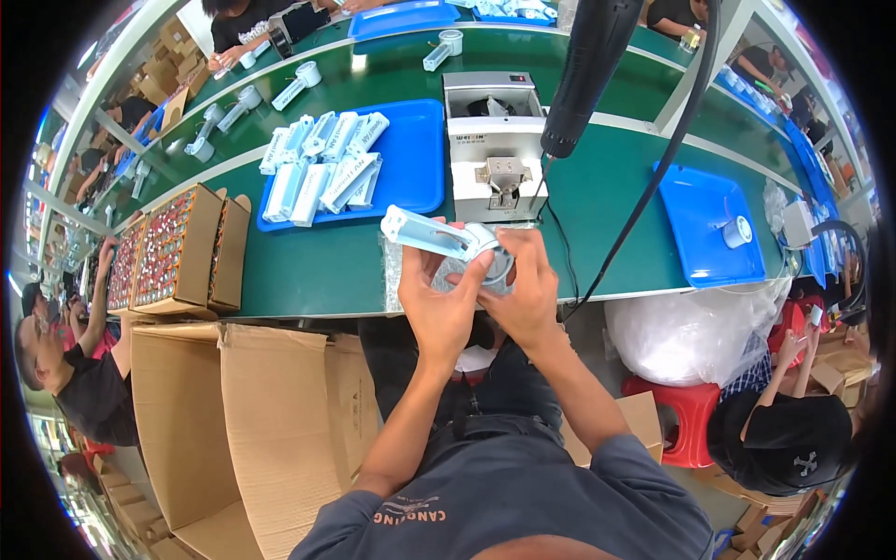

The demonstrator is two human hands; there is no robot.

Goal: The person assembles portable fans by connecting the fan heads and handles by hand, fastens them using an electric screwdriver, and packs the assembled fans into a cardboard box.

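Both of my hands hold one pale-blue plastic fan housing, with a long boxy handle and a round head, above the bench's front edge. My left hand is closed around the handle's inner end, next to the head. The fingers of my right hand grip the round head from the other side. Just beyond the hands stands a grey metal screw feeder. A black electric screwdriver hangs point down to the right of the feeder. What lies beneath my fingers is partly hidden.
A blue tray at left holds several wrapped pale-blue parts. Another blue tray at right has one round-headed part. Cardboard boxes full of small parts stand far left; a large open carton is below. Co-workers sit around; similar parts line the conveyor.
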